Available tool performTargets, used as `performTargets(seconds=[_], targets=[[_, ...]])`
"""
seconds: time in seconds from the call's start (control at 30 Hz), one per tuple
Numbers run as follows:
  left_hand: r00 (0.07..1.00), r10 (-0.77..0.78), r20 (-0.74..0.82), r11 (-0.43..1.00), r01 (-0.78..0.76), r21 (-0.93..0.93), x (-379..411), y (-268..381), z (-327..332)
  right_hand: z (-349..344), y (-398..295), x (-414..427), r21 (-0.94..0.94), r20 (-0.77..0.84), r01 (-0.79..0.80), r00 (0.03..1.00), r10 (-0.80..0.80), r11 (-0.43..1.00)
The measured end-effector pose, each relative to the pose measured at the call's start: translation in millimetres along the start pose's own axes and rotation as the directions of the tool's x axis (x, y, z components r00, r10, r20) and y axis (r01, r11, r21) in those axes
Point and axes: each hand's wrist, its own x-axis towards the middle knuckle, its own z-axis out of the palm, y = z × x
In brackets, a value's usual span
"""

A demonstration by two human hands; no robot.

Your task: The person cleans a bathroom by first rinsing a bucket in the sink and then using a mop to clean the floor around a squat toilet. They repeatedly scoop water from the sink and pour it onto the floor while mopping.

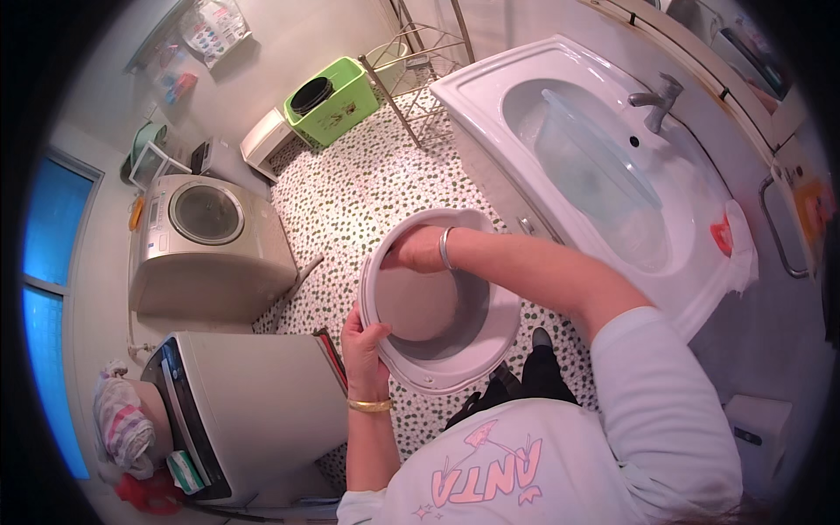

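A pale plastic basin (485, 354) is held tilted above the speckled floor in front of me. My left hand (367, 351) grips its left rim, with the thumb over the edge and the other fingers mostly hidden beneath. A gold bracelet (369, 405) circles that wrist. Inside the basin, my right hand (417, 249) is bent against the upper left of the inner wall; its fingertips are in shadow, so whether they hold anything is unclear. On the right wrist is a silver bangle (445, 248).
A white washbasin (453, 92) with a metal faucet (656, 102) stands at the right; a translucent bluish basin (590, 154) lies in its bowl. On the left are a front-loading washing machine (216, 282) and another appliance (262, 400). A green bin (341, 108) and a metal rack (400, 111) stand ahead.
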Motion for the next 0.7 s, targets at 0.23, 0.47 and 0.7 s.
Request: performTargets(seconds=[0.23,0.47,0.7], targets=[[0.994,0.100,0.036,0.993,-0.097,-0.073,-16,12,16,151,27,-16,0.138,0.173,-0.681,0.731,0.659,0.719],[0.993,0.028,0.114,0.992,-0.013,-0.124,0,-23,29,150,-35,20,0.607,-0.234,-0.335,0.792,0.564,0.721],[0.995,0.020,0.102,0.983,-0.001,-0.184,-1,-31,35,92,-78,-6,0.944,-0.235,-0.059,0.570,0.788,0.324]])
